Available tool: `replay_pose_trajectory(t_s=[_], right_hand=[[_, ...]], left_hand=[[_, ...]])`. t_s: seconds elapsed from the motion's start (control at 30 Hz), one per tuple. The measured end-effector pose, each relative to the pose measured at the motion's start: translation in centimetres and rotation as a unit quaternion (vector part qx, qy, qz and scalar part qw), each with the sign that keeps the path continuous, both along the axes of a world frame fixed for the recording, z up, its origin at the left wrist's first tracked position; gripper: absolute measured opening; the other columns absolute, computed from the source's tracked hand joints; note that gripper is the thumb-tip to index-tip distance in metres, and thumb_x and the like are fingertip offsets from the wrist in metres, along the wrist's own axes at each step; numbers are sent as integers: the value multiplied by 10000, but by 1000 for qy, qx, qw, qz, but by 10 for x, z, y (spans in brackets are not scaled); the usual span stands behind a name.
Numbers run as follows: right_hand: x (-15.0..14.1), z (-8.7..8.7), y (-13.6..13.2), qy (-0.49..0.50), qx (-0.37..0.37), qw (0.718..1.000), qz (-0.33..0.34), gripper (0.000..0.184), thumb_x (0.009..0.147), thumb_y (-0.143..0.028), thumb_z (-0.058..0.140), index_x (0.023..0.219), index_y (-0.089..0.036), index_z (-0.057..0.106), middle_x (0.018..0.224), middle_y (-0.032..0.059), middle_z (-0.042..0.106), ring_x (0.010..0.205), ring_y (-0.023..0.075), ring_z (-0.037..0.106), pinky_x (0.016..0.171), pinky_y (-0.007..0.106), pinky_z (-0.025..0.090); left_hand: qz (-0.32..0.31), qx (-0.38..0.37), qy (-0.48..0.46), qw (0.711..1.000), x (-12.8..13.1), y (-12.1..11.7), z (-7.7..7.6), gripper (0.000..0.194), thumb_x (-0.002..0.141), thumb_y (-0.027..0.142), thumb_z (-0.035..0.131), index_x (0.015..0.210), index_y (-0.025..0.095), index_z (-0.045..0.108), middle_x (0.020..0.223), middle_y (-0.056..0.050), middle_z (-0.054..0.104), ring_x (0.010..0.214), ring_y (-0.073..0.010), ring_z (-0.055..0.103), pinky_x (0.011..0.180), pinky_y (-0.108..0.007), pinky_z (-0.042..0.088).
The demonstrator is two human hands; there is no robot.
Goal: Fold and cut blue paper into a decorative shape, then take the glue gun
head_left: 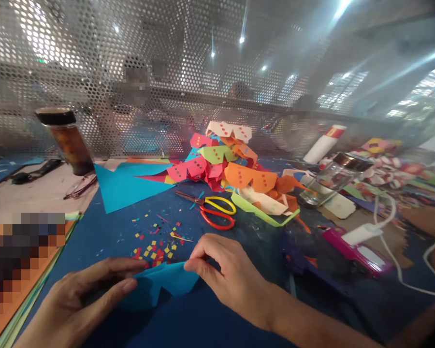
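A blue paper mask (145, 289), cut with a notch in its lower edge, is between my hands just above the dark blue table. My left hand (83, 295) has its thumb and fingers around the mask's left end. At the mask's upper right edge, my right hand (228, 275) pinches the paper between thumb and forefinger. Small yellow and red paper squares (159, 249) lie scattered right behind the mask. Beyond them rest scissors (217, 212) with one yellow and one red handle, their blades a little apart and pointing left.
A pile of coloured paper masks (217, 169) stands at the back centre, beside blue paper sheets (126, 188). A dark-lidded bottle (67, 140) is back left; a glass jar (333, 179), a purple glue gun (308, 266) and a magenta device with a white cable (362, 251) are right.
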State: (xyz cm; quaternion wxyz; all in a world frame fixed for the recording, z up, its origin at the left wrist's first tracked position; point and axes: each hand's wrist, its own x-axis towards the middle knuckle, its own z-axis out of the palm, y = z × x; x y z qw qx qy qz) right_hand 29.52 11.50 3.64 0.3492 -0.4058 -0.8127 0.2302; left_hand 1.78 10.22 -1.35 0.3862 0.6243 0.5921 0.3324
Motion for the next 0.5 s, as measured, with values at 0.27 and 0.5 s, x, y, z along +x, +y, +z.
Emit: replay_pose_trajectory(t_s=[0.27, 0.5], right_hand=[[-6, 0, -13, -22, 94, 994, 46, 267, 998, -350, 539, 784, -189, 556, 706, -14, 607, 659, 107, 545, 660, 251, 430], [-11, -3, -16, -22, 80, 995, 54, 175, 970, -306, 587, 873, -162, 605, 783, 11, 650, 747, 128, 587, 729, 261, 446]], left_hand=[[-70, 154, 68, 983, 10, -14, -1, 327, 786, 523, 707, 1088, 405, 743, 1040, 48, 788, 920, -227, 748, 778, -244, 604], [-108, 225, 133, 959, 14, -14, 19, 162, 854, 423, 652, 928, 320, 753, 840, 75, 793, 678, -123, 740, 618, -132, 554]])
